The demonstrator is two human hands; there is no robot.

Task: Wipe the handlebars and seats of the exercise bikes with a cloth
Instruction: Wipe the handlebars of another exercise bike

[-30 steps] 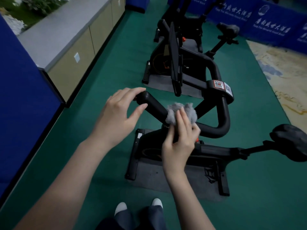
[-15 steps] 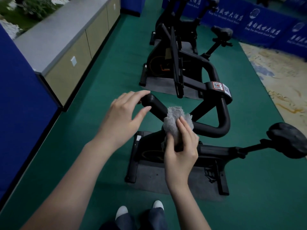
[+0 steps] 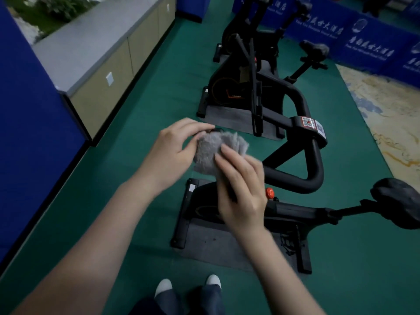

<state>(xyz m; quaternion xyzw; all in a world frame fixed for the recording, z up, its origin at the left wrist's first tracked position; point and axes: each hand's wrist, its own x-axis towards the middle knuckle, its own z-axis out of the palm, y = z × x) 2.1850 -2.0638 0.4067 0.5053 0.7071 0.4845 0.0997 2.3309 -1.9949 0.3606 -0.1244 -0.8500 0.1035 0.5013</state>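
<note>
Broadly, a green floor [image 3: 136, 133] carries black exercise machines in a line from near to far. The nearest bike [image 3: 295, 214] stands on a grey mat [image 3: 216, 246] just beyond the person's shoes [image 3: 163, 288], and a second bike [image 3: 236, 89] stands farther off. The nearest bike's seat [image 3: 396, 201] juts out to the right, well apart from both hands and not being wiped. Its handlebar [image 3: 314, 171] loops on the right and sends one arm toward the left, and that left end is where the work is.

The left hand [image 3: 170, 155] curls its fingers over the bar's tip, thumb below against the cloth's edge, probably to steady the bar while it is rubbed. The right hand [image 3: 244, 194] lies over the bar with its fingers bent down on the grey fluffy cloth [image 3: 211, 151]. It holds the cloth wrapped against the black tube, so that the fabric touches more of it. Motion blur hides the right thumb. The cloth sits between the two hands, at the bar's left end.
</note>
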